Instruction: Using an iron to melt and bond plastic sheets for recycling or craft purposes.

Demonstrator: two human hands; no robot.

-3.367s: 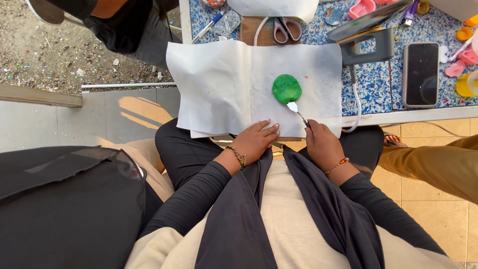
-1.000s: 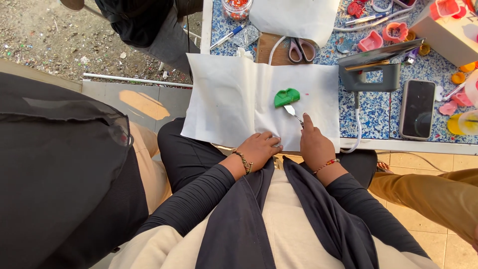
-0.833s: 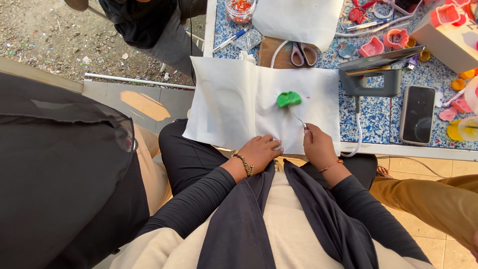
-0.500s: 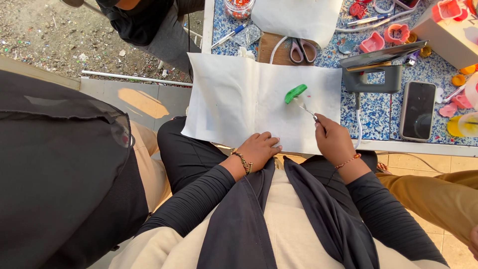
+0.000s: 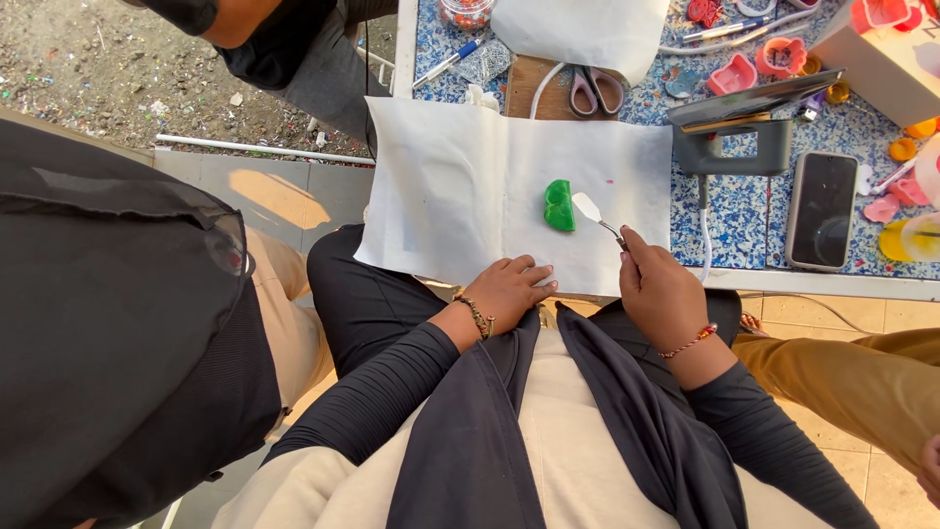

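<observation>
Green lump (image 5: 559,205) on white paper (image 5: 460,186), counter (image 5: 744,211) beneath. Right hand (image 5: 661,294) grips a small spatula (image 5: 593,213), blade just beside the lump. Left hand (image 5: 509,291) loosely curled, empty, fingers on the paper's near edge.

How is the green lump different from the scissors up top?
The green lump is soft-looking, folded and bright green; the scissors are hard, with grey handles. The lump lies on the white sheet, beside the small spatula held in the right hand; the scissors rest untouched on a wooden board, partly under white material. The left hand presses the sheet's near edge.
</observation>
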